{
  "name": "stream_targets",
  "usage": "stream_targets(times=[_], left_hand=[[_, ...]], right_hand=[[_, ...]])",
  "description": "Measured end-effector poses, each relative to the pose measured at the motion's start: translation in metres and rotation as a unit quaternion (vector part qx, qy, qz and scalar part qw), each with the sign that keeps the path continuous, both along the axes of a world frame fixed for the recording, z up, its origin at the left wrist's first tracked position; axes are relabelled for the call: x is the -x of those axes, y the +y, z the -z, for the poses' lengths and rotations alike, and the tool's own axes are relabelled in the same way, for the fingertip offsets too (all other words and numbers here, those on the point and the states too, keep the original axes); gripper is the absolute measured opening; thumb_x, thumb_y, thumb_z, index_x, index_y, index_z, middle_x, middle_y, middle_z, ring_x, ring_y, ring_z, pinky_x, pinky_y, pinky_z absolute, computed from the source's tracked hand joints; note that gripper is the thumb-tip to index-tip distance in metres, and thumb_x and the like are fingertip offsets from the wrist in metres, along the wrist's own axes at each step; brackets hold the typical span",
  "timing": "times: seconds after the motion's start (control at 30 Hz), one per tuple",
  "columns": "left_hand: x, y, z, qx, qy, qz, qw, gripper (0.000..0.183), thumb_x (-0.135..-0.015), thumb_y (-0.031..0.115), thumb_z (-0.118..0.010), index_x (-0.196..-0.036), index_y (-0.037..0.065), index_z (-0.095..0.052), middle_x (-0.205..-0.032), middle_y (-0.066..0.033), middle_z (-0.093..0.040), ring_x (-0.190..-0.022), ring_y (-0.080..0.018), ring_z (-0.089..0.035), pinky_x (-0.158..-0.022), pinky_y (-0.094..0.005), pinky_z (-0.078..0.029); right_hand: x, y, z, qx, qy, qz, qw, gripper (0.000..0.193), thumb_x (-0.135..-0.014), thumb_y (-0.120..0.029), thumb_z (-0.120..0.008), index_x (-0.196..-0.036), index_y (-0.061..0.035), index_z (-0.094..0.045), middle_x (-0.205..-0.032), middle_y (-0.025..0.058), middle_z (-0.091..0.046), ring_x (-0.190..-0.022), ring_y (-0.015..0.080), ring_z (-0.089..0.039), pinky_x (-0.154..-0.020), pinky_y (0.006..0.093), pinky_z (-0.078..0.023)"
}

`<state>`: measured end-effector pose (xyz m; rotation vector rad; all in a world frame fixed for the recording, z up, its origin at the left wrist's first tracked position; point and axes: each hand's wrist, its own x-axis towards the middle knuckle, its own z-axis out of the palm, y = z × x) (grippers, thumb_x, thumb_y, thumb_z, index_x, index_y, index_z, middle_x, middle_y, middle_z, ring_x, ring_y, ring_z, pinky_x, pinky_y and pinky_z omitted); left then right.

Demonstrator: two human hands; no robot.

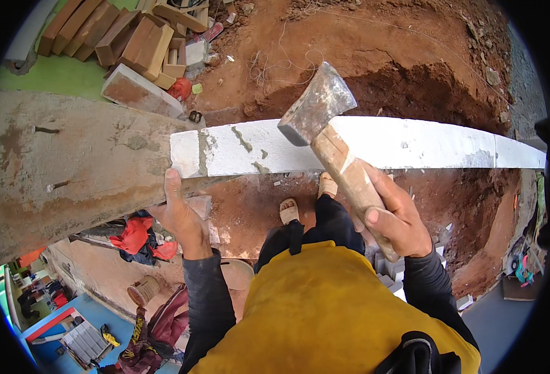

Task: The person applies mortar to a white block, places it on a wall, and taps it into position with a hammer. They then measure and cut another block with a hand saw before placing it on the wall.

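- The right hand (396, 215) grasps the hatchet (337, 153) by its wooden handle (357, 181), its metal head (321, 103) above the white wall (424, 143).
- The left hand (184, 218) is at the wall's left end, thumb by the lower edge; fingers hidden, so I cannot tell its grip.

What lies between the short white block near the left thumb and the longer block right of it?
A narrow strip of grey mortar, seen in the head view.
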<state>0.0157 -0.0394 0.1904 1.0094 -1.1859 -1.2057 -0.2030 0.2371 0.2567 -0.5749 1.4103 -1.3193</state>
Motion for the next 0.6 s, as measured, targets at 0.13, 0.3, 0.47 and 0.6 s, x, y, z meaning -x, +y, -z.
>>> stream_targets(times=[0.13,0.3,0.47,0.6], left_hand=[[0.006,0.002,0.002,-0.022,0.001,-0.023,1.000,0.061,-0.097,0.007,-0.079,-0.151,0.001,-0.051,-0.148,-0.0096,-0.060,-0.132,-0.0210,-0.060,-0.114,-0.0362,-0.047],[-0.003,-0.002,0.005,-0.063,-0.006,-0.011,0.998,0.064,-0.097,0.009,-0.079,-0.153,0.002,-0.050,-0.149,-0.0087,-0.059,-0.132,-0.0215,-0.060,-0.114,-0.0374,-0.047],[-0.012,-0.008,0.002,-0.055,-0.022,0.026,0.998,0.068,-0.095,0.010,-0.081,-0.155,0.003,-0.049,-0.151,-0.0092,-0.057,-0.136,-0.0217,-0.056,-0.119,-0.0405,-0.042],[-0.012,-0.007,-0.001,-0.054,-0.029,0.036,0.997,0.076,-0.093,0.008,-0.083,-0.158,0.001,-0.043,-0.153,-0.0113,-0.054,-0.137,-0.0218,-0.054,-0.119,-0.0377,-0.040]], right_hand=[[0.013,0.003,0.010,0.052,0.141,-0.114,0.982,0.067,-0.099,-0.030,-0.068,-0.157,-0.0010,-0.050,-0.127,0.0203,-0.071,-0.107,0.0319,-0.073,-0.095,0.0417,-0.056],[0.012,-0.008,0.020,0.099,0.117,-0.139,0.978,0.069,-0.096,-0.035,-0.077,-0.152,-0.0012,-0.054,-0.129,0.0227,-0.072,-0.111,0.0376,-0.074,-0.098,0.0447,-0.056],[-0.003,-0.018,0.057,-0.062,0.222,-0.375,0.898,0.055,-0.094,-0.035,-0.077,-0.137,-0.0080,-0.055,-0.092,0.0237,-0.074,-0.086,0.0454,-0.074,-0.079,0.0513,-0.058],[-0.022,-0.051,0.108,0.020,0.326,-0.313,0.892,0.051,-0.094,-0.037,-0.074,-0.130,-0.0043,-0.060,-0.093,0.0254,-0.074,-0.087,0.0457,-0.074,-0.079,0.0527,-0.057]])
